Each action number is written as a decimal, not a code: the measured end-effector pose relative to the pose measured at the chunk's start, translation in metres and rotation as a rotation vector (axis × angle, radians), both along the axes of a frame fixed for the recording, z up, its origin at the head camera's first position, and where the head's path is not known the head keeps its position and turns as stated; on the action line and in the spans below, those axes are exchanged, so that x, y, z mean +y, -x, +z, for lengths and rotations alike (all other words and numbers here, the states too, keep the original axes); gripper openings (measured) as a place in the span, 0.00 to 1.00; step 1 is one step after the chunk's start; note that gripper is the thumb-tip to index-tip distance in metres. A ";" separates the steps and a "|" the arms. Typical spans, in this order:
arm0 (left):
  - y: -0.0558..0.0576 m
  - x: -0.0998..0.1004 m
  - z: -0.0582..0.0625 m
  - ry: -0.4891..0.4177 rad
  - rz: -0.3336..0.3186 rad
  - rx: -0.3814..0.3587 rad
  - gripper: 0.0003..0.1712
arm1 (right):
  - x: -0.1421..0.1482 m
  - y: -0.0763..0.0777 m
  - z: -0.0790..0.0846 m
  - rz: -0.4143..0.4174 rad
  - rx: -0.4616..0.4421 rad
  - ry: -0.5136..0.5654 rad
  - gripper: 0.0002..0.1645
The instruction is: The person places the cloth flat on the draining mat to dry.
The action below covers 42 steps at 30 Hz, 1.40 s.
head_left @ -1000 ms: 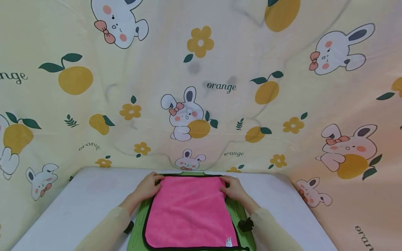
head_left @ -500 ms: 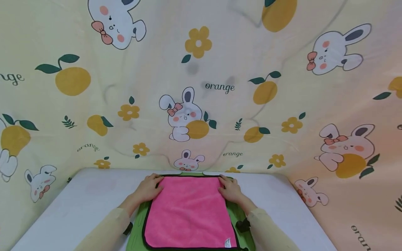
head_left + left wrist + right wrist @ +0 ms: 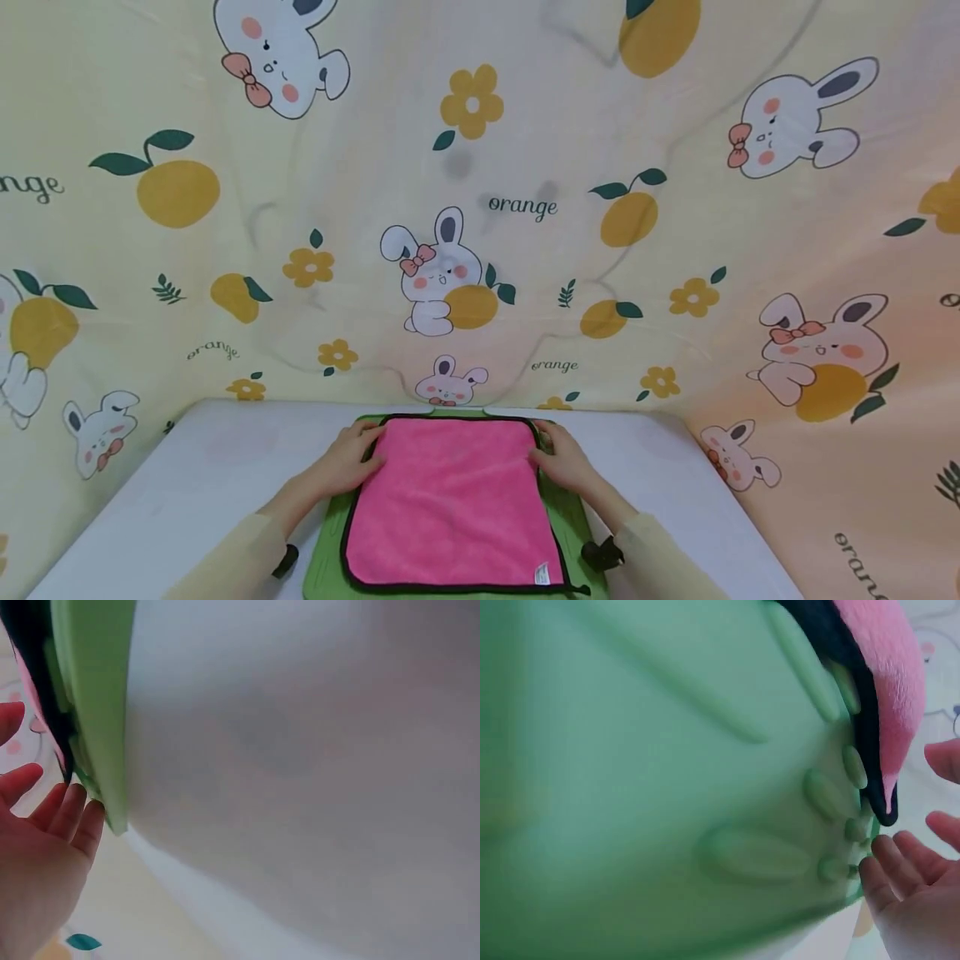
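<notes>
A pink cloth (image 3: 450, 500) with a black border and a small white tag lies spread flat over a green board (image 3: 324, 542). Its upper black edge shows in full. My left hand (image 3: 347, 460) is at the cloth's upper left corner, fingers loosely extended; in the left wrist view its fingertips (image 3: 75, 795) are close to the black edge, and contact is hard to judge. At the upper right corner is my right hand (image 3: 564, 460), fingers spread and relaxed. The right wrist view shows the right fingertips (image 3: 885, 851) just off the cloth's corner, beside the board's raised oval ridges.
The board rests on a white table (image 3: 225, 475), which reaches to a patterned curtain (image 3: 480, 167) with rabbits and oranges behind and at both sides. Black straps (image 3: 602, 552) are near both sleeve cuffs.
Both hands have loosened from the cloth's upper corners and drawn slightly outward and toward me. The cloth's far edge, earlier partly under the fingers, now shows with its corners. The cloth stays spread.
</notes>
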<state>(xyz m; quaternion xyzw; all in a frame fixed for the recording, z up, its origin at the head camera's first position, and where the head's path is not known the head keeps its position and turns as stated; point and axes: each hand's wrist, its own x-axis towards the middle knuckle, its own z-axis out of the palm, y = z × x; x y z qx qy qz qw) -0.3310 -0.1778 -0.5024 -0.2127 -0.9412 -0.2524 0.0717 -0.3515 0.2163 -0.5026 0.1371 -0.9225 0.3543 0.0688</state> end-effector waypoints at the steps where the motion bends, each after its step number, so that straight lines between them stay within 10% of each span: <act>1: -0.004 -0.001 0.001 0.004 -0.011 0.013 0.29 | 0.001 -0.005 0.001 -0.008 -0.008 0.022 0.30; 17: -0.072 -0.007 0.006 0.110 -0.172 -0.079 0.31 | 0.007 -0.062 0.010 0.171 -0.170 0.026 0.24; 31: -0.084 -0.013 0.003 0.243 -0.239 -0.052 0.31 | 0.003 -0.068 0.004 0.216 -0.184 -0.129 0.25; 42: -0.084 -0.012 0.003 0.249 -0.226 -0.061 0.31 | 0.000 -0.068 0.005 0.176 -0.139 0.022 0.22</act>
